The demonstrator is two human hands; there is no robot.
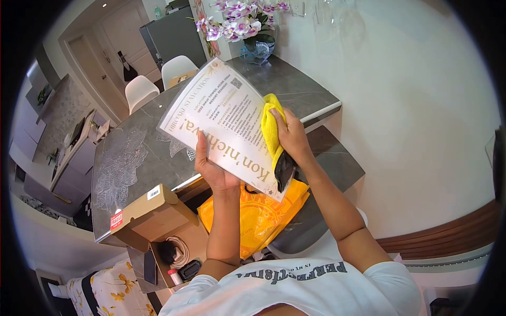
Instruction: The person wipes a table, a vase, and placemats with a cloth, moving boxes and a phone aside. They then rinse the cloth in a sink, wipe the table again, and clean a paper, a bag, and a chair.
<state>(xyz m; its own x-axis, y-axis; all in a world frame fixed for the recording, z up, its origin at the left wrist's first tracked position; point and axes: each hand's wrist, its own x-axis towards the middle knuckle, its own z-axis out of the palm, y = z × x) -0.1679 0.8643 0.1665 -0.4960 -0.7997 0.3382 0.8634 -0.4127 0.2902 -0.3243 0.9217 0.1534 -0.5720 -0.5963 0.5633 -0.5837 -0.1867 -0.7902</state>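
A laminated welcome sign (219, 118) with gold lettering and a QR code is held up, tilted, over the table. My left hand (215, 171) grips its lower left edge, with the thumb lying on the printed face. My right hand (292, 138) is closed around a yellow cloth (270, 126) with a black section, pressed against the sign's right edge. The cloth covers part of the print there. Below the sign, an orange plastic bag (258, 216) is partly hidden by the sign and my left forearm.
An open cardboard box (158, 213) holds a coiled cable (180, 252) and small items. Silver leaf-shaped placemats (118, 163) lie on the dark table (311, 89). A vase of orchids (257, 50) stands at the far end. White chairs (141, 90) are behind; a phone (150, 267) sits lower left.
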